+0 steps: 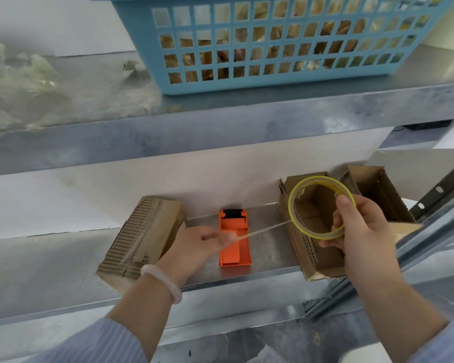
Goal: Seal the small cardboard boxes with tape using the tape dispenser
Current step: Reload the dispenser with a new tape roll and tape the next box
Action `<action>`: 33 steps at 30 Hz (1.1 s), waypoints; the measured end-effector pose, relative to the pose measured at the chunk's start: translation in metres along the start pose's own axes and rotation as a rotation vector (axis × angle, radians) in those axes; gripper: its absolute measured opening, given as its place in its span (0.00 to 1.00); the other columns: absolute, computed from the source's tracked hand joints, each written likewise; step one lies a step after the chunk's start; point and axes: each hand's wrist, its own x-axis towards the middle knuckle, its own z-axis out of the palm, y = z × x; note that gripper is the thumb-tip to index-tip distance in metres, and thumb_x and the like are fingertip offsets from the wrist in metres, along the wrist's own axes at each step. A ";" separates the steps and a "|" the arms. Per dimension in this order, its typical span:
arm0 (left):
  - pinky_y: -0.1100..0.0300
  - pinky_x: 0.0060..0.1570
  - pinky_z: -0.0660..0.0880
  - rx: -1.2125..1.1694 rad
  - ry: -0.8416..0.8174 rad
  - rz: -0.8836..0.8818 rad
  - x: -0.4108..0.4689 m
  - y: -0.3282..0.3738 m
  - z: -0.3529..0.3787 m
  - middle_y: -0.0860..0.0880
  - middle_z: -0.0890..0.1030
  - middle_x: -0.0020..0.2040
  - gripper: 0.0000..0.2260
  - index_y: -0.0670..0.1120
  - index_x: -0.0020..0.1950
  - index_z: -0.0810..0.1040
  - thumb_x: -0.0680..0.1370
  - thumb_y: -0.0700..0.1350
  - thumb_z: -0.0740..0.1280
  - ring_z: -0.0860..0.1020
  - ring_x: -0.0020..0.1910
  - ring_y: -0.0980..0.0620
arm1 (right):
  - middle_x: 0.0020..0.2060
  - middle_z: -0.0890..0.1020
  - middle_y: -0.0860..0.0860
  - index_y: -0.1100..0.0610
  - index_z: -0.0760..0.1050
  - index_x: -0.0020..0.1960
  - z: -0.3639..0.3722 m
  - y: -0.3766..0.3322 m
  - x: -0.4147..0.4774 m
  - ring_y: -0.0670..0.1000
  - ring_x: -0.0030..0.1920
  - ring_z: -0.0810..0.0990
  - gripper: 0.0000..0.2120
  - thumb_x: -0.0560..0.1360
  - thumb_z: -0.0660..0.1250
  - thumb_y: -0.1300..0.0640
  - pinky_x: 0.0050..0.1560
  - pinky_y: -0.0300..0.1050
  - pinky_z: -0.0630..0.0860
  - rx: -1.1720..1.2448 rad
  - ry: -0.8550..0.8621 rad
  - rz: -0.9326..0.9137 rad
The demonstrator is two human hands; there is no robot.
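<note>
Plainly the risk lies in the thin clear strip of tape (262,230) stretched between the two hands. As I judge it, the strip could twist and stick to itself, or sag onto the grey metal shelf (270,247), if the pull goes slack, and a crooked tug could tear it. The narrow yellowish ring of clear tape (292,208) is not loaded in the orange plastic tape dispenser (236,258). That dispenser lies flat on the shelf under the strip, between the ribbed brown cardboard box (142,231) on the left and the open brown cardboard box (296,247) on the right, so threading may prove fiddly. The left hand (194,247), palm down over the dispenser, pinches the strip's free end at its fingertips. The right hand (362,231), held up before the open box, grips the ring with its fingers curled round the lower right rim.
</note>
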 end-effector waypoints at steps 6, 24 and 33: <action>0.64 0.37 0.67 0.062 0.081 0.250 -0.017 0.007 -0.003 0.55 0.75 0.30 0.06 0.58 0.37 0.84 0.71 0.57 0.71 0.70 0.29 0.60 | 0.41 0.78 0.51 0.45 0.75 0.62 -0.005 -0.001 0.005 0.44 0.30 0.78 0.12 0.79 0.65 0.48 0.28 0.45 0.79 0.055 -0.083 0.119; 0.58 0.40 0.81 -0.029 0.295 0.615 -0.058 0.078 -0.012 0.51 0.86 0.41 0.06 0.44 0.46 0.73 0.79 0.44 0.69 0.84 0.37 0.53 | 0.29 0.76 0.56 0.59 0.71 0.42 0.021 0.005 -0.022 0.52 0.24 0.71 0.16 0.83 0.51 0.53 0.27 0.46 0.76 -0.078 -0.681 0.799; 0.53 0.44 0.78 0.264 0.306 0.705 -0.061 0.090 -0.005 0.52 0.82 0.39 0.08 0.55 0.45 0.69 0.76 0.56 0.66 0.81 0.39 0.55 | 0.55 0.79 0.66 0.57 0.75 0.66 0.029 0.023 -0.028 0.52 0.31 0.79 0.15 0.81 0.59 0.63 0.33 0.49 0.81 0.086 -0.907 0.835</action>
